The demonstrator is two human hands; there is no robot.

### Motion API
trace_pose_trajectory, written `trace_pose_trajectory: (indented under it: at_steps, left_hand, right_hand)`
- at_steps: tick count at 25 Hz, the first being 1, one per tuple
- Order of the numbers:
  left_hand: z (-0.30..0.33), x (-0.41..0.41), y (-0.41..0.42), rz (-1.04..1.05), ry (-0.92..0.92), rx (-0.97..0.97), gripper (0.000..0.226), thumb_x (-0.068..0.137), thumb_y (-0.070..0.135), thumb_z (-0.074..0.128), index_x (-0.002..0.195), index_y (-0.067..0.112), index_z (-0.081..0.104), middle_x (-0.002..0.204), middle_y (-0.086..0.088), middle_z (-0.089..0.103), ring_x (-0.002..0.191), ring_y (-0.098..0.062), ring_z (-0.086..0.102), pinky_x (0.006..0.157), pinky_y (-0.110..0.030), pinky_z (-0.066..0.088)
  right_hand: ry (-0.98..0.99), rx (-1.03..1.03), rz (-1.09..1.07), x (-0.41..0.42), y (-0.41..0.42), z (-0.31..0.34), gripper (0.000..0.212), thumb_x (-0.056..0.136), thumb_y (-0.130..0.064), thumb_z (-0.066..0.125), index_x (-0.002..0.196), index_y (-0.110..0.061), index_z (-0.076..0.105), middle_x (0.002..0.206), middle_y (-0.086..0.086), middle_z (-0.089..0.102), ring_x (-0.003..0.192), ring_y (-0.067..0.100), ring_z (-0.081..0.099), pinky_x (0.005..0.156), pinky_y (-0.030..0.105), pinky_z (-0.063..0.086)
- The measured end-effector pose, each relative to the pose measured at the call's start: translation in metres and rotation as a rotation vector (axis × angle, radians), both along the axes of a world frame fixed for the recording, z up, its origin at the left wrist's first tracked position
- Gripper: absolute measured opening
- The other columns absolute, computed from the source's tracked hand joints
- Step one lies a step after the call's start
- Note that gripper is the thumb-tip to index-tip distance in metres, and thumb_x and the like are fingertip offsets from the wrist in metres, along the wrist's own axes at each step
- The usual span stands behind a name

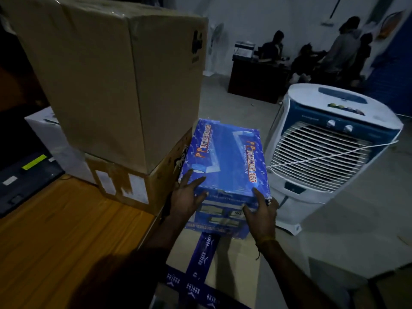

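A blue box (225,157) printed "Wonder 555" adhesive tape sits on a brown carton (225,259) sealed with blue printed tape, in the centre of the head view. My left hand (187,197) grips the box's near left corner, thumb on top and fingers down the front. On the near right corner my right hand (260,210) holds on, with the thumb over the top edge. Both forearms reach in from below.
Left of the blue box, a large brown carton (107,81) stands on a smaller taped carton (133,186) on a wooden table (66,230). A white air cooler (330,148) stands close on the right. People sit and stand at a dark desk (254,83) in the back.
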State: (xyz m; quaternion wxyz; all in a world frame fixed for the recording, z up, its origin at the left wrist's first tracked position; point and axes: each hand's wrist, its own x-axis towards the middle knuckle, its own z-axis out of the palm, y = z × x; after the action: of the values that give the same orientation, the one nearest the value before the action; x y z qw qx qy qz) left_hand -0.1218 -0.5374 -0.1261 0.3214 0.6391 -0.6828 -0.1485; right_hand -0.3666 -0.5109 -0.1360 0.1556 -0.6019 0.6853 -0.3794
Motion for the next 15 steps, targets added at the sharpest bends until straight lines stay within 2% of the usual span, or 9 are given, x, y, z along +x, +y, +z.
trace_pose_trajectory:
  at_steps: [3, 5, 8, 12, 15]
  left_hand:
    - [0.003, -0.008, 0.011, 0.060, 0.010, -0.026, 0.051, 0.086, 0.047, 0.066, 0.134, 0.034, 0.056, 0.156, -0.003, 0.032, 0.139, -0.026, 0.037, 0.109, -0.040, 0.034]
    - [0.004, -0.011, 0.027, 0.076, -0.010, -0.034, 0.050, 0.087, 0.044, 0.068, 0.135, 0.035, 0.056, 0.156, -0.002, 0.033, 0.138, -0.025, 0.038, 0.106, -0.038, 0.034]
    - [0.003, -0.016, 0.062, 0.091, -0.009, -0.050, 0.049, 0.086, 0.048, 0.064, 0.133, 0.035, 0.059, 0.154, -0.003, 0.036, 0.135, -0.026, 0.041, 0.104, -0.041, 0.035]
    - [0.003, -0.027, 0.121, 0.150, 0.022, -0.094, 0.053, 0.080, 0.057, 0.058, 0.127, 0.033, 0.064, 0.149, -0.006, 0.043, 0.130, -0.026, 0.048, 0.101, -0.043, 0.040]
    - [0.000, -0.041, 0.168, 0.179, 0.052, -0.149, 0.058, 0.077, 0.064, 0.050, 0.121, 0.031, 0.068, 0.145, -0.008, 0.049, 0.126, -0.026, 0.052, 0.099, -0.045, 0.046]
  right_hand:
    - [-0.007, -0.030, -0.074, 0.000, 0.010, 0.001, 0.058, 0.082, -0.017, 0.077, 0.135, -0.021, 0.055, 0.134, 0.021, 0.042, 0.127, 0.035, 0.040, 0.101, 0.035, 0.036]
    - [-0.024, -0.051, -0.117, 0.002, 0.023, 0.002, 0.053, 0.083, -0.017, 0.076, 0.133, -0.021, 0.058, 0.131, 0.021, 0.043, 0.125, 0.036, 0.041, 0.099, 0.035, 0.038]
    - [-0.037, -0.052, -0.151, -0.002, 0.050, 0.001, 0.047, 0.086, -0.018, 0.074, 0.130, -0.023, 0.059, 0.131, 0.020, 0.041, 0.125, 0.035, 0.039, 0.098, 0.037, 0.040]
    - [-0.016, -0.091, -0.102, -0.016, 0.099, -0.001, 0.044, 0.087, -0.018, 0.073, 0.129, -0.024, 0.061, 0.126, 0.020, 0.043, 0.122, 0.035, 0.041, 0.093, 0.027, 0.034]
    - [-0.045, -0.129, -0.062, -0.031, 0.140, -0.002, 0.043, 0.086, -0.018, 0.074, 0.127, -0.023, 0.063, 0.122, 0.019, 0.045, 0.119, 0.037, 0.043, 0.090, 0.026, 0.033]
